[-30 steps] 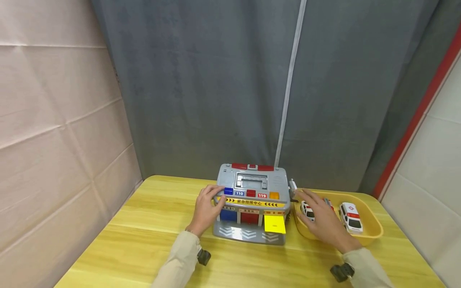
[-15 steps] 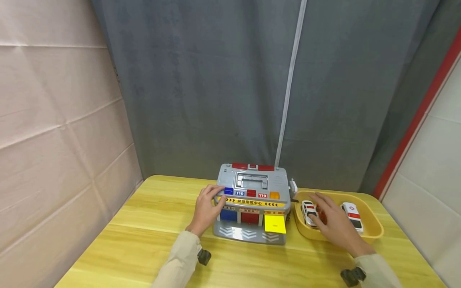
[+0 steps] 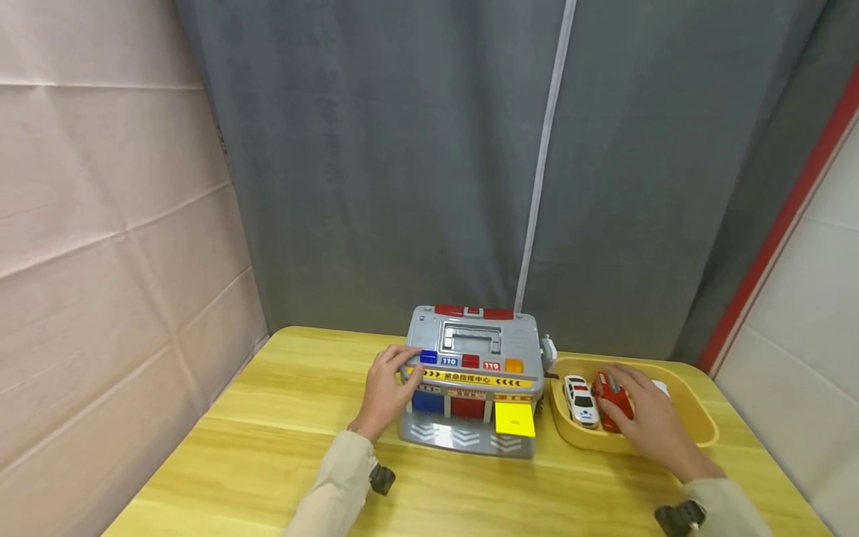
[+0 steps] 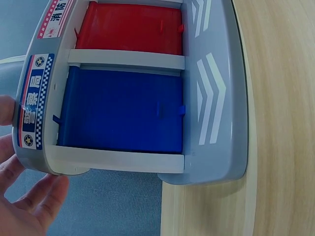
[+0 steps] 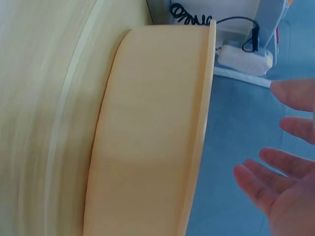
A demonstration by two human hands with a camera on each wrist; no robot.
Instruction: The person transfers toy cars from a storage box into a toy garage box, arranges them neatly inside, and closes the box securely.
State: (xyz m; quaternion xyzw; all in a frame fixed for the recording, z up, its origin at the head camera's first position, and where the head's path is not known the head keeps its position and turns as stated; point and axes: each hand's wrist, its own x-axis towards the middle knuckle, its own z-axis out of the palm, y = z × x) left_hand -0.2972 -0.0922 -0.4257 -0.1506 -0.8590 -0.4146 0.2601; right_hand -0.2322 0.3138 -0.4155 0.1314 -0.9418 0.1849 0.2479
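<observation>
My left hand [image 3: 384, 388] holds the left end of a grey toy rescue station [image 3: 520, 344], thumb at the front edge and fingers at the roof corner. In the left wrist view, its fingertips lie along the roof end beside the blue door [image 4: 123, 110]. Over a yellow bin [image 3: 706, 426] hovers my right hand [image 3: 647, 418], fingers spread and holding nothing. A red toy car [image 3: 607, 391] lies below its fingers, partly covered. To its left sits a white toy police car [image 3: 580, 401]. Another white toy vehicle [image 3: 661, 388] is mostly hidden behind the hand.
A yellow flap [image 3: 514, 419] sticks out from the station's front right. On its right side hangs a white handset [image 5: 246, 59] with a coiled black cord [image 5: 189, 14]. The wooden table [image 3: 268, 447] meets a grey curtain [image 3: 376, 186] at the back.
My right hand has moved right across the bin, from above the police car to above the red car. The police car now shows fully. My left hand stays at the station's corner.
</observation>
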